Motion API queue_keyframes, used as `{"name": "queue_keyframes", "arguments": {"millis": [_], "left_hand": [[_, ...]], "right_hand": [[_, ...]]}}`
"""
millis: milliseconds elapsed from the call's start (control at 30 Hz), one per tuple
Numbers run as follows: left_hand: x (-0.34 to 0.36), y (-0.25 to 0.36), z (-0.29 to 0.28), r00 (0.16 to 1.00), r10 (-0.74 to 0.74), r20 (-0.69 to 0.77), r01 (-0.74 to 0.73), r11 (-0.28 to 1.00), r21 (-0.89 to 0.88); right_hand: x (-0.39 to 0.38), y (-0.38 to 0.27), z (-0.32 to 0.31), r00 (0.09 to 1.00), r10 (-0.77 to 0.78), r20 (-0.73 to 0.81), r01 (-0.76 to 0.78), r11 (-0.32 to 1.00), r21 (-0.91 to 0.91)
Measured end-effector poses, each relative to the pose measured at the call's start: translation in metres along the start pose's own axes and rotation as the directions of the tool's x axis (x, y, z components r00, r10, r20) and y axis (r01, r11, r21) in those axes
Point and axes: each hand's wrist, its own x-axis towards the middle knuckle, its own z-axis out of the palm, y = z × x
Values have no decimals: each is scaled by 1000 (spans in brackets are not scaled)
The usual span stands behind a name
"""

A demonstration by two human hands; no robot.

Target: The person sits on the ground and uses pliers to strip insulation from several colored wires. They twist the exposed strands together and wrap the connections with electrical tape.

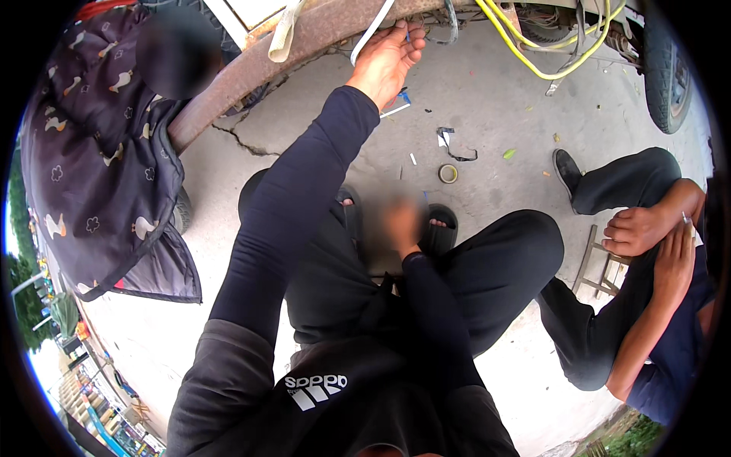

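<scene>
My left hand point(386, 62) reaches up to the rusty curved metal beam point(304, 39), its fingers curled in a pinch by the underside. A small blue bit shows at the fingertips, but what they hold is too small to name. A white cable point(371, 32) hangs beside this hand. Low between my knees, over my sandals, is my right hand point(403, 226). A blur covers its fingers, so its grip and anything in it are hidden. On the concrete beyond it lie a roll of tape point(448, 174) and a black strap point(457, 154).
Yellow cables point(560, 75) loop down at the upper right near a wheel point(665, 76). A dark cover with a duck pattern point(114, 152) drapes at the left. Another person point(662, 282) sits at the right, hands resting together, beside a wooden stool point(598, 263).
</scene>
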Motion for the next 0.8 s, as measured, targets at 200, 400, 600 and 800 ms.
{"name": "queue_keyframes", "arguments": {"millis": [200, 400, 600, 800], "left_hand": [[2, -19, 1, 997, -53, -64, 17, 885, -466], [-2, -18, 5, 992, -95, -88, 50, 906, -421], [3, -23, -14, 989, 140, -47, -140, 990, 13], [1, 0, -10, 995, -23, 96, 30, 997, -71]], "right_hand": [[-75, 38, 82, 992, -81, -102, 69, 991, -119], [-70, 38, 66, 939, 66, 336, -23, 991, -129], [65, -57, -53, 926, 376, -30, -333, 852, 404], [192, -115, -221, 938, -17, -346, 152, 917, 369]]}}
